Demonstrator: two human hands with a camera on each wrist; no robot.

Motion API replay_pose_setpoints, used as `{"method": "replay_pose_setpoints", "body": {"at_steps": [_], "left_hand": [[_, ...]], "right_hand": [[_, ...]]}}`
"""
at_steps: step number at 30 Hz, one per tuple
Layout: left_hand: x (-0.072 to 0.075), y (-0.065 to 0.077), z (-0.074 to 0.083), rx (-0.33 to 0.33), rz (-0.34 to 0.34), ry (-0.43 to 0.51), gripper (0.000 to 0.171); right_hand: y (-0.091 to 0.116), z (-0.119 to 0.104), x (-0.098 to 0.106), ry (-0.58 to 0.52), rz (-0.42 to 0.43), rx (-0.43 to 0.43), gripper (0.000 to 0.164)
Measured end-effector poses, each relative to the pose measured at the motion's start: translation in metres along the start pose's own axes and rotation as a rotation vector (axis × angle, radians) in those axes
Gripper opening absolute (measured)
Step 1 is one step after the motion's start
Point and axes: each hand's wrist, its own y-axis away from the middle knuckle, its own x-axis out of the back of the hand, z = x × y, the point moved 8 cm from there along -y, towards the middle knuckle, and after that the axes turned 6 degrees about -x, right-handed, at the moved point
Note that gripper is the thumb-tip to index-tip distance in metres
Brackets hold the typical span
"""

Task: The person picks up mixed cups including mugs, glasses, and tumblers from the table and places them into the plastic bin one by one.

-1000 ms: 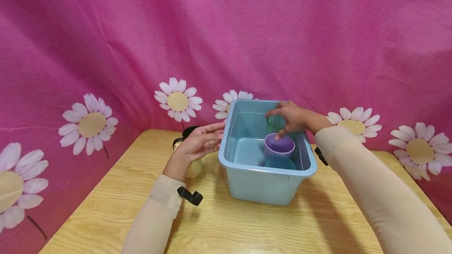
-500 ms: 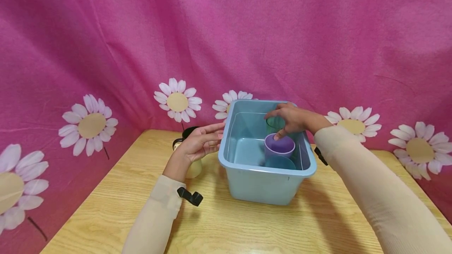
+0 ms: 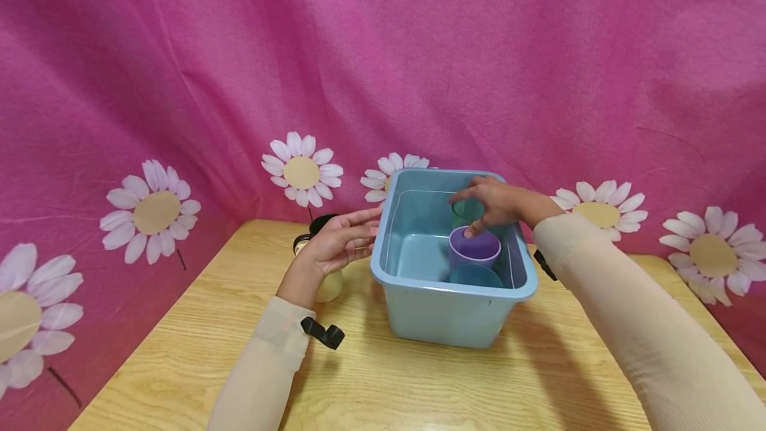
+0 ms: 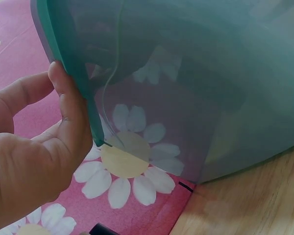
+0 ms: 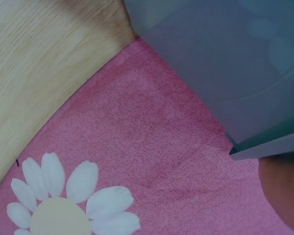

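A light blue plastic tub (image 3: 437, 314) stands on the table. My left hand (image 3: 335, 245) rests extended fingers against its left rim; in the left wrist view, the fingertips (image 4: 61, 78) touch the rim from outside. My right hand (image 3: 493, 201) reaches over the tub's right side, fingers and thumb spread around the top of a green glass (image 3: 467, 210). Its thumb overlaps the back rim of a purple cup (image 3: 475, 253). Nearest the tub's front is a teal glass (image 3: 475, 276). In the right wrist view, the tub wall (image 5: 225, 63) hides most of the right hand.
Behind my left hand, and partly covered by it, is a cream mug (image 3: 329, 288) with a black handle. A pink cloth (image 3: 383, 72) printed with white daisies hangs behind the wooden table (image 3: 383, 384) and along its sides.
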Motion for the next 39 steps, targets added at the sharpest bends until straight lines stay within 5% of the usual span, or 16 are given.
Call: {"method": "replay_pose_setpoints", "body": {"at_steps": [21,39], "left_hand": [[-0.0002,0.0000,0.0000,-0.009,0.002,0.002,0.052],[0.0004,-0.0001,-0.0014,-0.005,-0.003,-0.010,0.051]], "right_hand": [[0.0018,0.0019,0.0000,0.003,-0.017,-0.042,0.076],[0.0066,-0.0032,0.0088,0.046,0.068,0.069,0.064]]}}
